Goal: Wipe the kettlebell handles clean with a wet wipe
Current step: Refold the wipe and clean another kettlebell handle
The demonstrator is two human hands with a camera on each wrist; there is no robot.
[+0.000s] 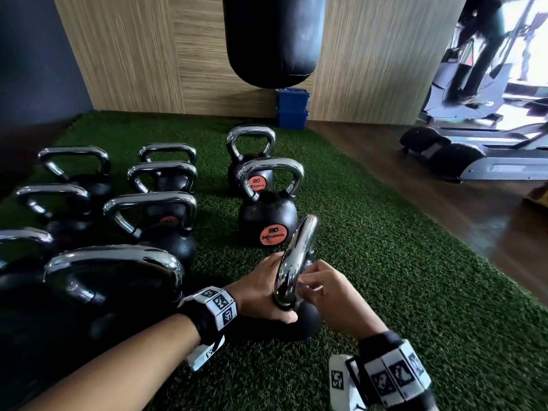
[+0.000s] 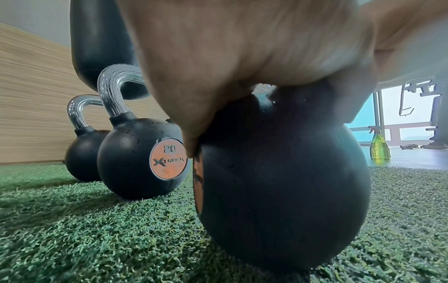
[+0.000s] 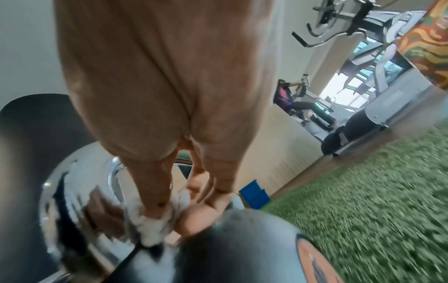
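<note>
Chrome handle (image 1: 292, 262) of the nearest kettlebell (image 1: 308, 318) stood at 6 o'clock on the turf (image 1: 385, 262), left hand (image 1: 261, 292) wrapped around its base. From the right wrist, right hand (image 3: 169, 114) fingers pinched a wet wipe (image 3: 155, 214) against it.

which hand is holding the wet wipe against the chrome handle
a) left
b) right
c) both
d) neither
b: the right wrist view shows the right hand pinching the white wet wipe against the chrome handle, while the left hand only steadies the kettlebell.
</note>
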